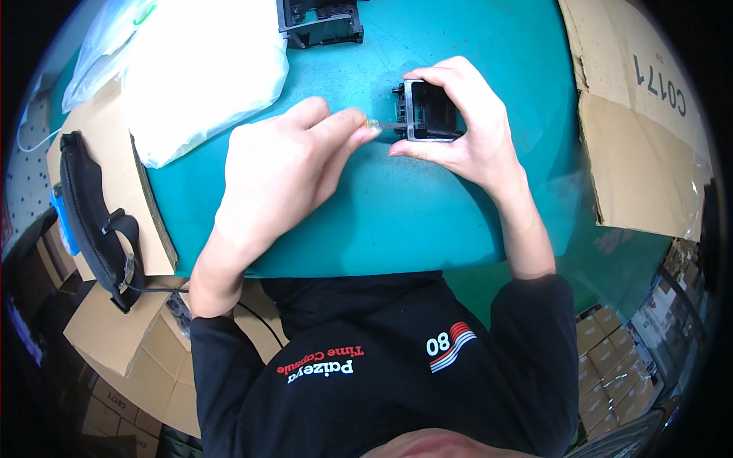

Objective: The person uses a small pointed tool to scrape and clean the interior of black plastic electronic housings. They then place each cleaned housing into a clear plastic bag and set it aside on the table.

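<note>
My left hand (294,156) pinches narrowly a small, thin piece with clear yellowish end (372,124); its exact kind I cannot tell. My right hand (477,114) holds one black, square, open plastic housing (434,114), right of the upper centre. I judge that I am working on its left side; the next move calls for steady holding and careful aim. I count two such housings, the second (324,32) at the top edge, and one white plastic bag (206,76), upper left.
</note>
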Motion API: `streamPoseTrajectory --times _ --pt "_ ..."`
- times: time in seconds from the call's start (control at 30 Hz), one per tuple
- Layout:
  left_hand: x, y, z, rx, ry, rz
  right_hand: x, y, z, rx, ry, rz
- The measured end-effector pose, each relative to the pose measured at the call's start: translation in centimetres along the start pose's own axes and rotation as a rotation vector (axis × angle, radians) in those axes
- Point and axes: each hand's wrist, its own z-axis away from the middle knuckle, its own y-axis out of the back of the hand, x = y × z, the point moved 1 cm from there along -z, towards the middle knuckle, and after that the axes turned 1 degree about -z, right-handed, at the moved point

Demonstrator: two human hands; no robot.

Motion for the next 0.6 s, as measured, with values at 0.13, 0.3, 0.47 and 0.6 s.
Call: streamPoseTrajectory --times 0.13,0.3,0.47,0.6 --pt "-0.3 -0.2 -0.5 0.023 0.003 -0.027 0.1 0.0 0.1 0.031 -0.01 -0.003" --pt "-1.0 -0.3 -1.3 0.052 -0.003 -0.02 0.5 -0.4 0.6 0.062 -0.047 -0.009" --pt "-0.6 0.2 -1.4 -0.003 0.018 -0.044 0.4 -0.4 0.6 0.024 -0.087 -0.005" --pt "-0.5 0.1 -1.6 0.012 0.027 -0.064 0.5 -0.4 0.6 0.029 -0.068 -0.012"
